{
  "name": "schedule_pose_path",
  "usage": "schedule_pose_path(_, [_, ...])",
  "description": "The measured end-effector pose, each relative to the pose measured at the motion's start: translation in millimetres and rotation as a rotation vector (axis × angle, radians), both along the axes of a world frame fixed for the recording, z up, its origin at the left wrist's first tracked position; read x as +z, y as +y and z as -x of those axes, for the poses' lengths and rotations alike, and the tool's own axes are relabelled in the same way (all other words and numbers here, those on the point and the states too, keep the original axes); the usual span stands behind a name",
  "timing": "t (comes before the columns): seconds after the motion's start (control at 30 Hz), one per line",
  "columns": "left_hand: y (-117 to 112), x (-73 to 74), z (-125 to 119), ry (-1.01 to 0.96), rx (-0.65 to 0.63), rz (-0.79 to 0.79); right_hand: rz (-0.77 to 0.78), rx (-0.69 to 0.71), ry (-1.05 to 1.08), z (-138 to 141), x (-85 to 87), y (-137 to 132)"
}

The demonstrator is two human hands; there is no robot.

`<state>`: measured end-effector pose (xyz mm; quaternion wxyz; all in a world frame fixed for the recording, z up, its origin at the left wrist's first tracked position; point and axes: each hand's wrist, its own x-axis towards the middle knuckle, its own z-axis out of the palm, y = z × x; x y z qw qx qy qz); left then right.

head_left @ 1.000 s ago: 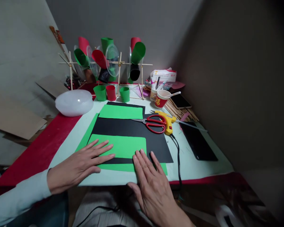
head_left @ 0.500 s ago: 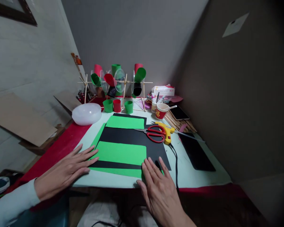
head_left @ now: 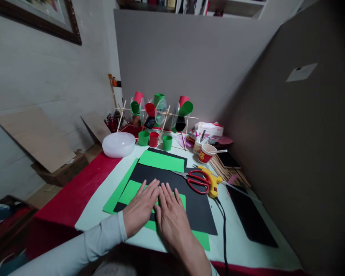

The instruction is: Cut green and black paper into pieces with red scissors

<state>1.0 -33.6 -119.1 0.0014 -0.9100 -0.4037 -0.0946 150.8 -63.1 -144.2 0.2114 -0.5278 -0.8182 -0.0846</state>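
Observation:
My left hand (head_left: 140, 205) lies flat with its fingers stretched over a green paper strip (head_left: 129, 191). Beside it, my right hand (head_left: 172, 211) also rests palm down on that strip, fingers outstretched; the two hands nearly meet at the fingertips. Beneath the strip are sheets of black paper (head_left: 198, 214) and a larger green sheet (head_left: 202, 239). Another green strip (head_left: 161, 160) lies farther back on the black paper. Red-handled scissors (head_left: 198, 182) sit to the right of it, against a yellow glue gun (head_left: 213, 186).
A stick frame (head_left: 163, 122) with red, green and black paper cups stands at the back. A translucent round container (head_left: 119, 145) is at left. On the right are a red and white paper cup (head_left: 206, 154), wooden sticks (head_left: 221, 170) and a black flat panel (head_left: 251, 216).
My hands have moved inward from the strip's two ends and now lie side by side over its middle. The camera view has shifted, showing a shelf at the top.

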Motion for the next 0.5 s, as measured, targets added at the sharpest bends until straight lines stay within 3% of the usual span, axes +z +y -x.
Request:
schedule_pose_path(0.1, [3, -8.6, 15, -0.153, -0.048, 0.058, -0.033, 0.0, -0.008, -4, -3.7, -2])
schedule_pose_path(0.27, [2, 4.4, 38, -0.026, -0.015, 0.124, -0.104, -0.009, -0.028, -21, -14.3, -7])
schedule_pose_path(0.37, [1, 4.6, 55, -0.006, 0.014, 0.092, -0.151, -0.018, -0.056, -38, -20.2, -10])
schedule_pose_path(0.5, [0, -7.3, 81, -0.054, 0.03, -0.011, -0.143, -0.073, -0.104, -57, -18.3, -16])
